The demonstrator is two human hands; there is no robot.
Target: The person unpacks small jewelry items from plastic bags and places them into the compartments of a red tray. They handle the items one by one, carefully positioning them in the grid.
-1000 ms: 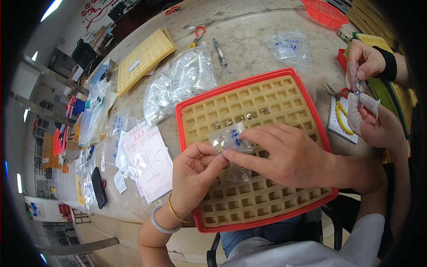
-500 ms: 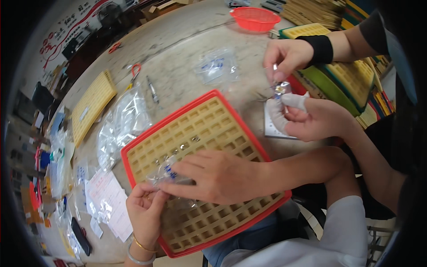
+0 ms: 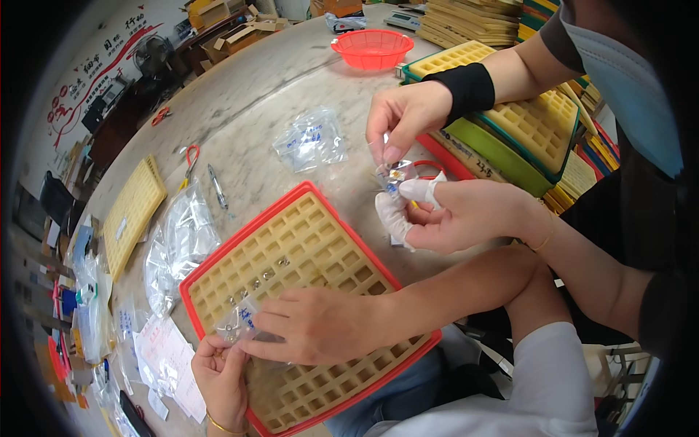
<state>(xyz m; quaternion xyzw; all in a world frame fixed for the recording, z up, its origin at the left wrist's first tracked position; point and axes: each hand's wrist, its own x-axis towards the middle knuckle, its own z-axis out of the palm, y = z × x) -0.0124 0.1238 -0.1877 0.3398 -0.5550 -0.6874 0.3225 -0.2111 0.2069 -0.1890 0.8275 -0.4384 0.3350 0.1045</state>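
Observation:
My left hand (image 3: 220, 371), a gold bracelet at its wrist, pinches the edge of a small clear plastic bag (image 3: 246, 313) with blue writing. Over the bag's other side lies my right hand (image 3: 317, 325), its fingers pressed together on the plastic; its thumb is hidden. Small shiny metal pieces, perhaps rings, show through the bag. Beneath both hands tilts a red-rimmed tray (image 3: 253, 216) with a cream insert of square slots. A short row of similar metal pieces (image 3: 268, 274) sits in slots just beyond the bag.
At the right, a co-worker's hands (image 3: 451, 207), with white finger covers on one, hold another small bag (image 3: 395, 175). Stacked trays (image 3: 524, 124) stand beyond. A red basket (image 3: 373, 51), pliers (image 3: 190, 164), a pen (image 3: 217, 186), bags (image 3: 191, 226) and papers (image 3: 167, 364) lie on the table.
The view has shifted, so the tray and table things appear further left and lower. Both my hands stay on the bag above the tray. The co-worker still holds the other bag.

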